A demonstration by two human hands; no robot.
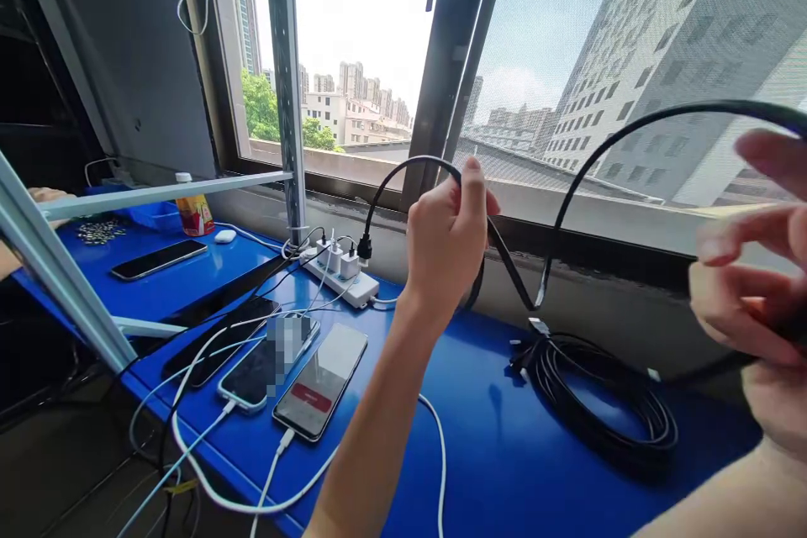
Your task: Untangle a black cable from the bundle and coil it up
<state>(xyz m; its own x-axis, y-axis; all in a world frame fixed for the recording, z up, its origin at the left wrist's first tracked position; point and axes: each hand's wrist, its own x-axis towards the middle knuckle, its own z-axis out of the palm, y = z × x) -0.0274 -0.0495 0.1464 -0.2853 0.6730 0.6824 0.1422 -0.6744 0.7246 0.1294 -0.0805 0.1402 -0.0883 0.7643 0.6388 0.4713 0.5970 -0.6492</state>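
The left hand [449, 239] has its grip shut tight on the black cable [403, 172] above the back edge of the blue bench [498, 454], while the right hand [753, 286] pinches the same cable further along, so keep the loops even and untwisted.
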